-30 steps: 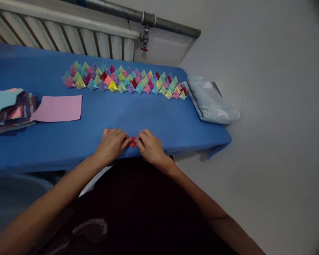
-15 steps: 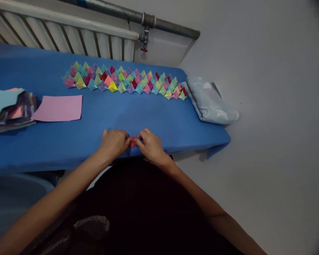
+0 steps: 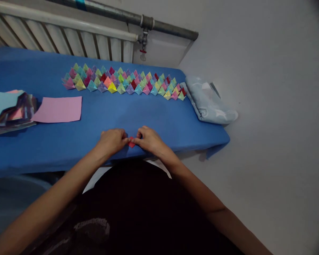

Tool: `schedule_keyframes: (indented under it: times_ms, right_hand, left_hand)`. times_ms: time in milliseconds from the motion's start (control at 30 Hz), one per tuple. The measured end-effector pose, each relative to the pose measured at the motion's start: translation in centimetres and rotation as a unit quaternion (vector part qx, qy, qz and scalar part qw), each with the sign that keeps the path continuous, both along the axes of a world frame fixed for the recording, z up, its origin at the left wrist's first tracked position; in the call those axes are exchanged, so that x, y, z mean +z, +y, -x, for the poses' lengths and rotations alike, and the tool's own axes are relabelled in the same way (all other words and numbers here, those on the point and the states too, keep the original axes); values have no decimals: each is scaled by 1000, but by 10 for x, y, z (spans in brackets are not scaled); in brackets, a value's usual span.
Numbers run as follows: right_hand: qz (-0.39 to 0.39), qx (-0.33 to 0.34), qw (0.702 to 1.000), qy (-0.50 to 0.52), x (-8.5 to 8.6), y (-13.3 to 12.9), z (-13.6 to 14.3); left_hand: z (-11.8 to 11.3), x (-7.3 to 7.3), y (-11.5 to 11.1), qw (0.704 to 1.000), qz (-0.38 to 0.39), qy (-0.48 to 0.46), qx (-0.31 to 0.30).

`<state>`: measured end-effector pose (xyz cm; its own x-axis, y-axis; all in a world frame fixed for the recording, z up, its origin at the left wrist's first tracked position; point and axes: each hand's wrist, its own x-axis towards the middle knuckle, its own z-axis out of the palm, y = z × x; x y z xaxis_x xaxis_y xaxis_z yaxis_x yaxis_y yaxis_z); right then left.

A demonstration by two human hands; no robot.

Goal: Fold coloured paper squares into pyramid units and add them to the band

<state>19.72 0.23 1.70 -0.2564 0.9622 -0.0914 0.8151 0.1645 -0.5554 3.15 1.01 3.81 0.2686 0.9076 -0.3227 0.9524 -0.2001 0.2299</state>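
Observation:
Near the front edge of the blue-covered table (image 3: 101,109), a small folded red paper (image 3: 132,142) is pinched between my two hands. My left hand (image 3: 113,140) grips its left side, fingers curled. My right hand (image 3: 148,139) has thumb and fingers closed on its right side. The fingertips hide part of the paper. Behind my hands stand rows of folded colourful paper pieces (image 3: 130,89). A flat pink sheet (image 3: 60,109) lies to the left, beside a stack of coloured paper (image 3: 4,106).
A folded grey-blue cloth (image 3: 208,102) lies at the table's right end, by the wall. A white radiator (image 3: 69,39) and a metal pipe (image 3: 172,29) run behind the table. Below its front left edge is a bluish tub (image 3: 13,202).
My hands have shifted slightly left with the red paper, and more of its lower part shows below the fingertips. The view has moved a little.

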Motion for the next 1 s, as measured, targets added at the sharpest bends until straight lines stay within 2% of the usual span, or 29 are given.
schedule_keyframes:
  times_ms: [167,267,500,733,1000]
  right_hand:
    - [23,9,1000,-10,5,9,0]
    - [31,19,999,-17,7,12,0]
    - [44,20,999,21,5,14,-6]
    - [73,4,995,74,4,13,-11]
    - [33,22,999,25,3,11,-6]
  left_hand:
    - [9,3,28,995,56,5,-78]
    - [8,5,37,993,72,21,-87]
    - [8,12,35,989,91,34,-111]
    - [15,7,42,984,114,-1,-140]
    - [16,5,45,982,122,-16,-141]
